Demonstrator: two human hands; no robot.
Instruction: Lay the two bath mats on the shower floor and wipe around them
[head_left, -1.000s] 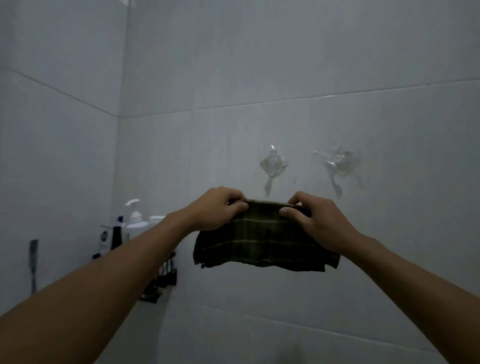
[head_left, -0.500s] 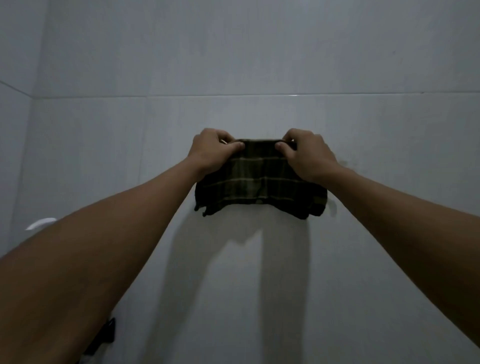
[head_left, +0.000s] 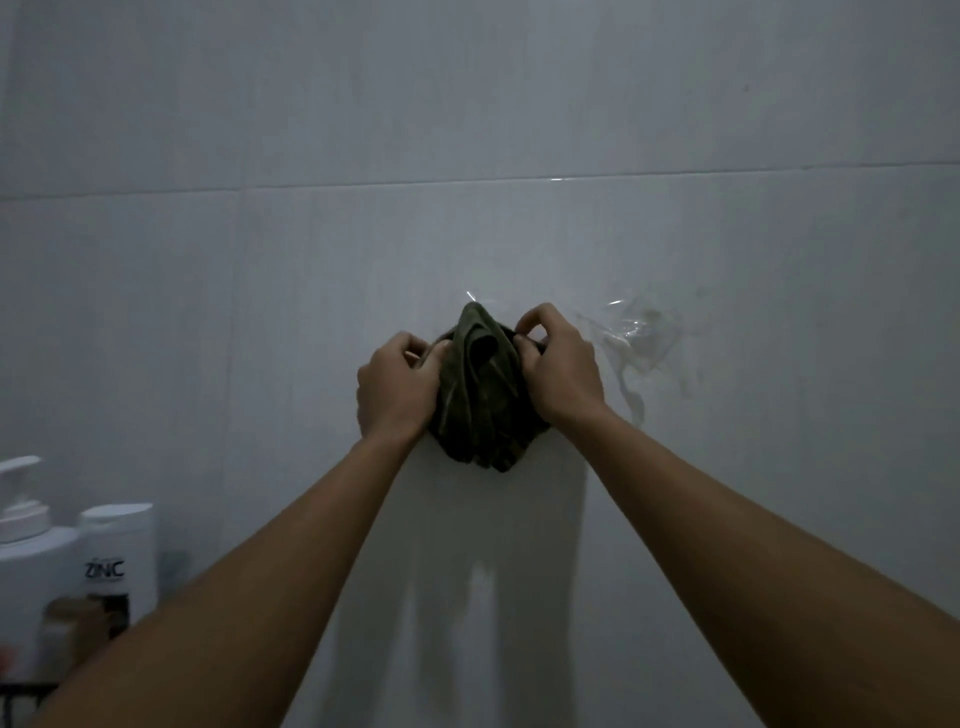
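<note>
A dark green checked cloth (head_left: 480, 395) hangs bunched against the grey tiled wall (head_left: 467, 104), its top peaked at a clear stick-on hook that it mostly covers. My left hand (head_left: 397, 387) grips the cloth's left side with curled fingers. My right hand (head_left: 558, 366) pinches its right side near the top. Both arms reach up from the bottom of the view. No bath mat and no shower floor is in view.
A second clear stick-on hook (head_left: 631, 358) sits on the wall just right of my right hand, with nothing on it. At the lower left stand a white pump bottle (head_left: 26, 566) and a white ZINC shampoo bottle (head_left: 117, 566) in a black rack (head_left: 21, 696).
The cloth was stretched flat between my hands; now it is gathered into a bunch with its top at the left hook. My hands have come closer together.
</note>
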